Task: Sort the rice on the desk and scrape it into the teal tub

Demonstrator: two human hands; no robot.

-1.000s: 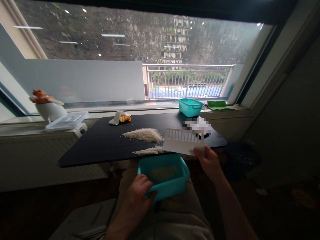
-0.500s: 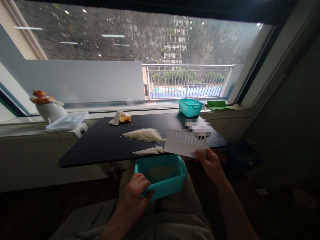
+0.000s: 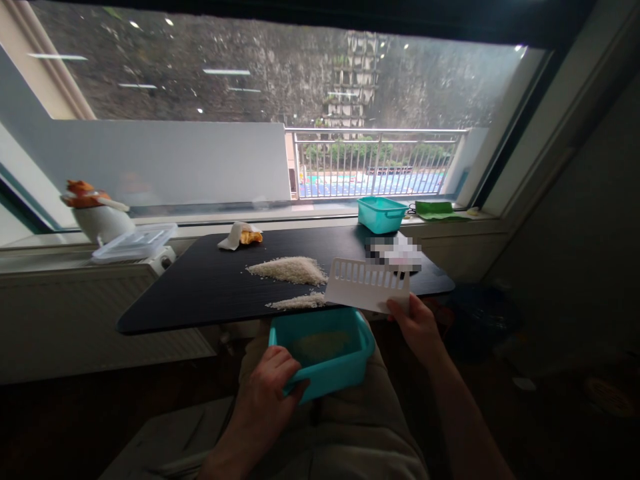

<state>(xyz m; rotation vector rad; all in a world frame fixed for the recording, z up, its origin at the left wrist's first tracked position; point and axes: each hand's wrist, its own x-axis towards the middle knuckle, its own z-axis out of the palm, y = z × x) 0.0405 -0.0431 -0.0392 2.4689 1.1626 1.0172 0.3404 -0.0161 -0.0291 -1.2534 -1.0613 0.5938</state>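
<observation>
My left hand (image 3: 273,377) grips the near left rim of a teal plastic basin (image 3: 330,381), which rests on my lap just below the table's front edge. Some pale grains lie on its bottom, dimly seen. In my right hand (image 3: 413,323) is a flat white slotted scraper (image 3: 363,291), held by its right end with the slots facing away from me. Its left end is at the right side of the rice on the table: a larger rice pile (image 3: 290,270) and a smaller strip of rice (image 3: 300,301) near the edge.
The black table (image 3: 200,293) also bears an orange thing in white paper (image 3: 243,237) at the back left. A second teal basin (image 3: 381,215) stands at the back right, near a pixelated object (image 3: 395,253). A clear plastic lid (image 3: 135,241) and green cloth (image 3: 440,211) lie by the window.
My right hand and the white scraper have shifted slightly left, toward the rice. My left hand and the basin look still.
</observation>
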